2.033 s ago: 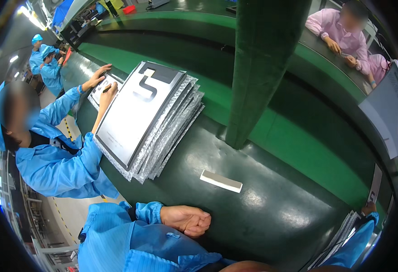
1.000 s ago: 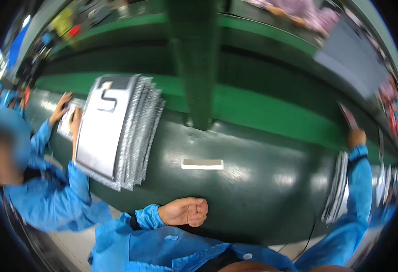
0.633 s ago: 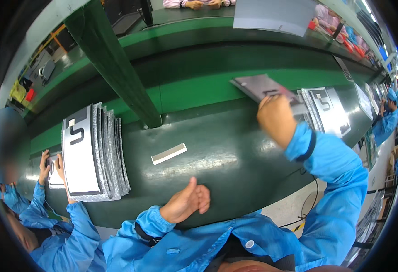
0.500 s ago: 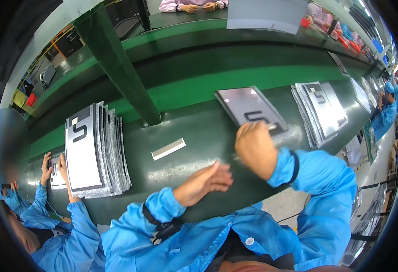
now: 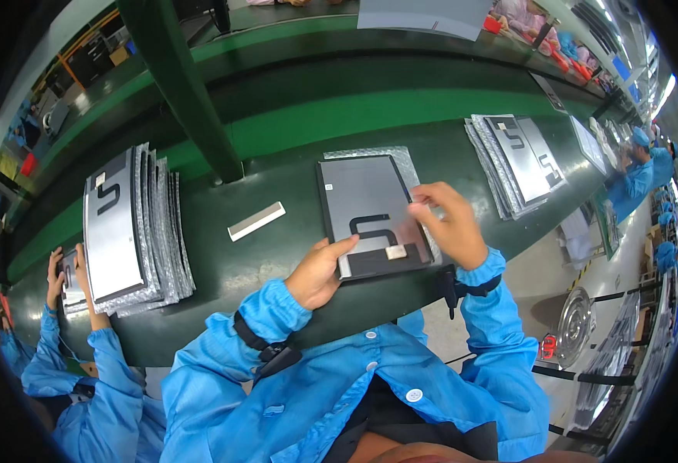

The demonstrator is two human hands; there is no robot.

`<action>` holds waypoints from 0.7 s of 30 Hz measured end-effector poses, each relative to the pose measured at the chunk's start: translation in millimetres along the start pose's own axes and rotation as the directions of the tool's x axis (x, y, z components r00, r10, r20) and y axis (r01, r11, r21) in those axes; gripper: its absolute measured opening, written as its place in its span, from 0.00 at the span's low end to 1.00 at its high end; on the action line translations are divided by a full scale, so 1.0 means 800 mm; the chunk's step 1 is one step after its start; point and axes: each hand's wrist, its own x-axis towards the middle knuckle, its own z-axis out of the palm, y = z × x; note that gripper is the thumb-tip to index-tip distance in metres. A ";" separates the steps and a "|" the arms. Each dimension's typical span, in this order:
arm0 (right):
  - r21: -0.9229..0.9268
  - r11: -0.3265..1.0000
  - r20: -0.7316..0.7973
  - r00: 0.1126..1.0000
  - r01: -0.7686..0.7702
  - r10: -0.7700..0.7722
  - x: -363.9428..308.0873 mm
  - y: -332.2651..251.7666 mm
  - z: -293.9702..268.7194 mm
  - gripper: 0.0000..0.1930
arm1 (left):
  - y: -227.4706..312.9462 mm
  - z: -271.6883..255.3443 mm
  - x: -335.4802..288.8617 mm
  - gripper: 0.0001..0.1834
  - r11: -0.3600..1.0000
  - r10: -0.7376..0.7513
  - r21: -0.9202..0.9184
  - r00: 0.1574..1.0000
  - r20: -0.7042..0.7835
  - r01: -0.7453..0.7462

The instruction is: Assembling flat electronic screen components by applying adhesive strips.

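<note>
A grey display panel with a black S-shaped strip and a small cream patch lies in front of me, partly over a bubble-wrap sheet. My left hand grips the panel's lower left edge, thumb on top. Over its right edge, my right hand has thumb and fingertips drawn together in a pinch; what is between them, if anything, is too small to make out. A narrow white and brown bar lies on the green table to the left.
A tall stack of panels with bubble wrap stands at left, beside a co-worker's hands. At right is a smaller stack. A green post rises behind the bar. The table ends close to my body.
The panel has come nearer and been straightened, and the bubble wrap now shows behind it. My left hand has closed on its left edge. My right hand has shifted to its right edge.
</note>
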 end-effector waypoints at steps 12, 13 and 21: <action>-0.005 0.841 0.119 0.835 -0.540 0.537 -0.067 -0.011 0.041 0.26 | -0.055 -0.021 -0.073 0.25 0.978 0.123 0.187 0.984 -0.132 -0.097; -0.017 0.834 0.114 0.828 -0.551 0.549 -0.067 -0.010 0.045 0.25 | -0.059 -0.022 -0.073 0.24 0.966 0.175 0.214 0.975 -0.138 -0.143; 0.202 0.814 -0.120 0.811 -0.545 0.572 -0.086 0.002 0.064 0.22 | -0.045 -0.023 -0.064 0.31 0.983 0.087 -0.147 0.988 -0.127 -0.106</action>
